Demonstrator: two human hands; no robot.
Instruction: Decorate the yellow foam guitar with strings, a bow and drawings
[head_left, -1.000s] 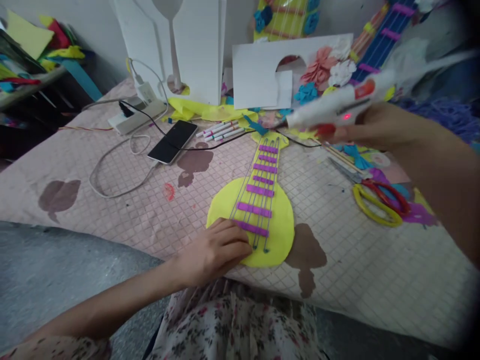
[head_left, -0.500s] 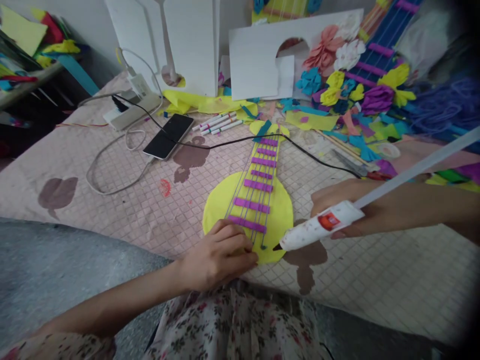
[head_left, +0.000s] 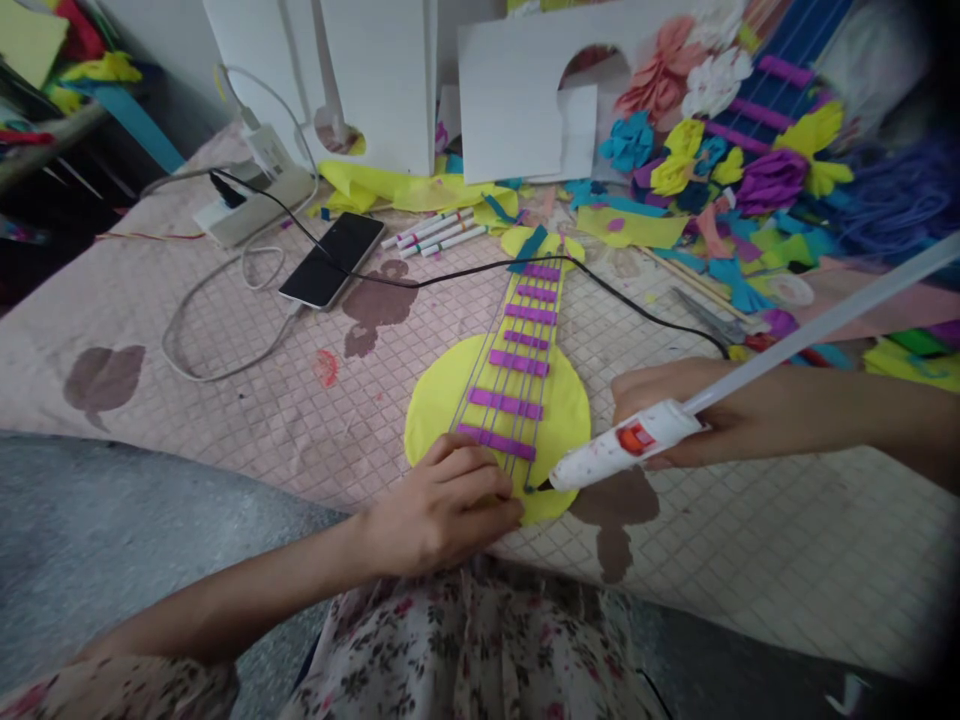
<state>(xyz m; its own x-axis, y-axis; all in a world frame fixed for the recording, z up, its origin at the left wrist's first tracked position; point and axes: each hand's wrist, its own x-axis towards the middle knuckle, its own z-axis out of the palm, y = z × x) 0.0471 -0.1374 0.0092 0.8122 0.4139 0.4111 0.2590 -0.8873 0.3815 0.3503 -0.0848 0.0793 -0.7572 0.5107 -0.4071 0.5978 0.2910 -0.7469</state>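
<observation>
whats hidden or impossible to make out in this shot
All in the head view:
- Lower left of the yellow guitar cutout: hidden by the left hand.
- Some of the right hand's fingers: hidden behind the glue gun.
- Whether the nozzle touches the cutout: too small to tell.
- Part of the scissors' handles: behind the right wrist.
- Far end of the glue stick: cut off by the right edge.

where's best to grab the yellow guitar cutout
Perhaps pinch the yellow guitar cutout by its bare left rim beyond the left hand, from the left: purple strips line the neck, a black cord crosses the head, the glue gun crowds the lower right.
</observation>
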